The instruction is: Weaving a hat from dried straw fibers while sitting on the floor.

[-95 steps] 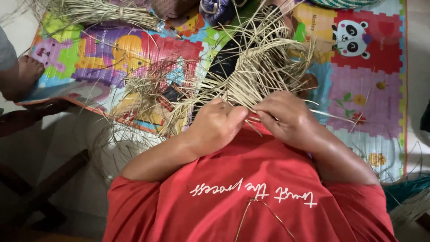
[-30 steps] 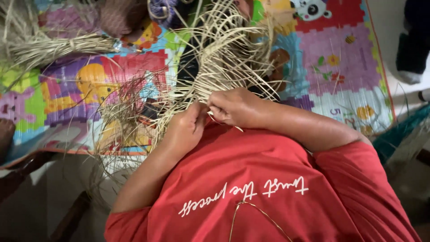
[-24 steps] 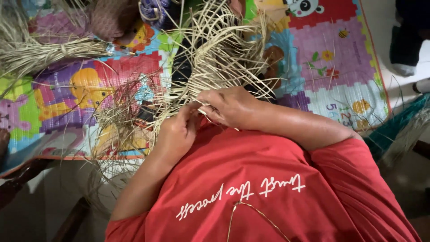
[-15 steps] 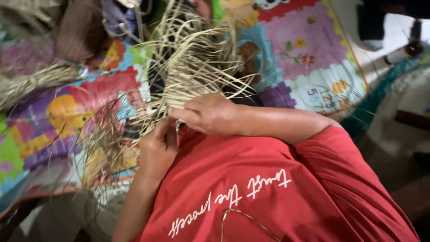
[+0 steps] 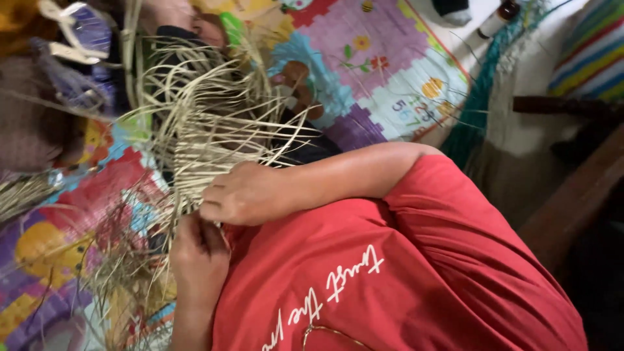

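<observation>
Two hands, both yours, meet at the near edge of a half-woven straw piece (image 5: pixel 208 136) held against your red shirt (image 5: pixel 403 273).

Right hand (image 5: pixel 244 194) — curled palm-down over the woven edge, fingers folded together and pressing the strands; the fingertips are tucked under, so you cannot tell exactly which strand they pinch.

Left hand (image 5: pixel 198 250) — just below and touching the right, fingers closed around a few strands at the same edge.

Straw piece — pale, a tight woven band near your hands, loose ends fanning up and away over the mat.

Mat (image 5: pixel 390 84) — foam puzzle tiles in purple, red, blue and yellow, under everything.

Loose straw (image 5: pixel 123 286) — a tangled heap at lower left, beside your left forearm.

Bottle (image 5: pixel 497 16) — small, dark, at the mat's far right edge.

Bench (image 5: pixel 572 195) — dark wood, at right, well apart from the work.
</observation>
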